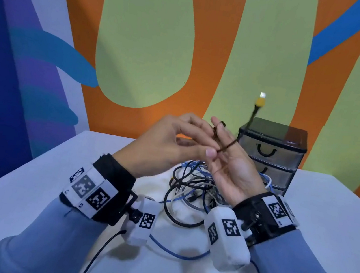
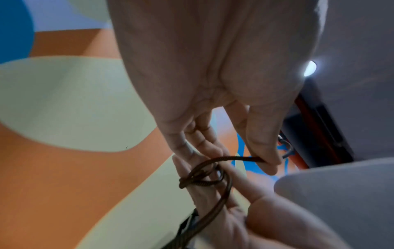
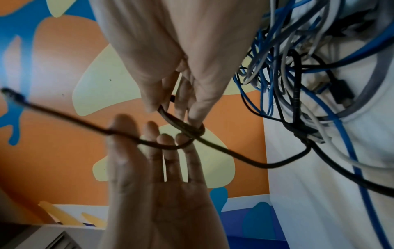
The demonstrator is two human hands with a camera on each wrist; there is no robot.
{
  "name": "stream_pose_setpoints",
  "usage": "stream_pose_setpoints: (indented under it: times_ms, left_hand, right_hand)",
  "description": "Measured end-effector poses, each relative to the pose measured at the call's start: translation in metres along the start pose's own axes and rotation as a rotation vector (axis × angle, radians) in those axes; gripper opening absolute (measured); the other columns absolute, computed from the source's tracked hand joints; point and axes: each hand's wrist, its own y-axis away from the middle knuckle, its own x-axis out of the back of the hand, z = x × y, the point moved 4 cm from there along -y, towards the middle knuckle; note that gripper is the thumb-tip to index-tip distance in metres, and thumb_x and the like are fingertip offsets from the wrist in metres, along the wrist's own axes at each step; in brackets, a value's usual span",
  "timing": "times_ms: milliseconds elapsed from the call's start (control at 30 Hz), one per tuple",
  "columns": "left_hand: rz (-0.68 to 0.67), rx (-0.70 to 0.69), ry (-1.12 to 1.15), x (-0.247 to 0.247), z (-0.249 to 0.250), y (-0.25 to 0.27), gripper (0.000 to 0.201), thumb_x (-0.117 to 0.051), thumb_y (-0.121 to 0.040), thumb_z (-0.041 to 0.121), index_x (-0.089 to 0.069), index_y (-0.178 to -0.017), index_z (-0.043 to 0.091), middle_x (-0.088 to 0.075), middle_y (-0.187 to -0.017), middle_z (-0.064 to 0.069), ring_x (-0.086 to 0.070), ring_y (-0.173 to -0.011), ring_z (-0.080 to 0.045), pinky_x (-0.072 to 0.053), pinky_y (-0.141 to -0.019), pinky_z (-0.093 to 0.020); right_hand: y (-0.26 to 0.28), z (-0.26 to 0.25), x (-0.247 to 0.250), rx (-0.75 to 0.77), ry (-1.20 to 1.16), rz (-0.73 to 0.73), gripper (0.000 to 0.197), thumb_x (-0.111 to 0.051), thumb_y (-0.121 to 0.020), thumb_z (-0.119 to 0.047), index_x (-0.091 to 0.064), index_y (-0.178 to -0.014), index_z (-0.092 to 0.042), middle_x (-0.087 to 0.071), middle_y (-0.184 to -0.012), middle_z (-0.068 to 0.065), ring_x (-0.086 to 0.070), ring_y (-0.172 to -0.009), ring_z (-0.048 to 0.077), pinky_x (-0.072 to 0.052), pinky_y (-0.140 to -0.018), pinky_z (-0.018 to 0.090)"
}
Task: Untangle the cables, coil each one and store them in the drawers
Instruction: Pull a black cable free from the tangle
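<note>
A brown braided cable [image 1: 227, 146] is looped round the straight fingers of my right hand [image 1: 224, 156], which is raised palm-up above the table. My left hand [image 1: 210, 140] reaches across and pinches this cable at those fingers. The left wrist view shows the brown cable [image 2: 204, 181] in a loop on the right hand [image 2: 213, 193], its strand pinched by the left hand [image 2: 236, 155]. In the right wrist view the cable [image 3: 234, 155] runs from the fingers down to the tangle [image 3: 287, 67]. Its free end with a yellow plug [image 1: 260, 101] swings blurred in the air. A small dark drawer unit [image 1: 271, 154] stands behind, drawers closed.
A tangle of blue, grey, white and black cables [image 1: 193, 184] lies on the white table [image 1: 29, 184] beneath my hands. One blue cable [image 1: 180, 255] curves toward the front. A painted wall stands close behind the table. The drawer unit sits at the back right.
</note>
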Motion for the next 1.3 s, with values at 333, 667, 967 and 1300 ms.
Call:
stream_pose_setpoints:
  times_ms: [333, 667, 967, 1300]
  left_hand:
    - [0.29, -0.045, -0.394, -0.008, -0.006, -0.002, 0.022, -0.085, -0.073, 0.013, -0.069, -0.079, 0.026, -0.057, -0.086, 0.011, -0.06, -0.083, -0.02, -0.055, -0.067, -0.044]
    - [0.414, 0.082, -0.445, 0.001, -0.011, -0.002, 0.025, -0.071, -0.082, 0.006, -0.068, -0.094, 0.028, -0.07, -0.078, 0.015, -0.065, -0.074, -0.01, -0.054, -0.069, -0.027]
    - [0.278, 0.284, 0.294, 0.017, -0.017, -0.003, 0.02, -0.072, -0.098, 0.01, -0.076, -0.115, 0.002, -0.077, -0.099, -0.012, -0.063, -0.085, -0.017, -0.051, -0.081, -0.027]
    - [0.41, 0.172, 0.386, 0.02, -0.017, -0.003, 0.016, -0.066, -0.101, 0.007, -0.073, -0.11, -0.005, -0.078, -0.099, -0.014, -0.067, -0.081, -0.016, -0.06, -0.079, -0.025]
  right_hand:
    - [0.008, 0.009, -0.014, -0.026, 0.086, -0.051, 0.024, -0.063, -0.099, -0.016, -0.07, -0.116, -0.001, -0.072, -0.1, 0.01, -0.07, -0.088, 0.014, -0.061, -0.074, 0.025]
    - [0.014, 0.013, -0.023, -0.048, 0.04, -0.108, 0.015, -0.058, -0.104, -0.008, -0.068, -0.104, 0.003, -0.073, -0.1, 0.014, -0.073, -0.105, 0.028, -0.06, -0.095, 0.04]
    - [0.005, -0.001, -0.012, -0.031, 0.002, -0.144, 0.008, -0.055, -0.102, -0.01, -0.058, -0.097, -0.005, -0.065, -0.123, 0.026, -0.061, -0.131, 0.042, -0.055, -0.103, 0.055]
    - [-0.004, -0.003, -0.001, 0.006, 0.021, -0.023, 0.005, -0.045, -0.11, -0.011, -0.048, -0.108, -0.007, -0.061, -0.137, 0.033, -0.069, -0.119, 0.043, -0.056, -0.103, 0.048]
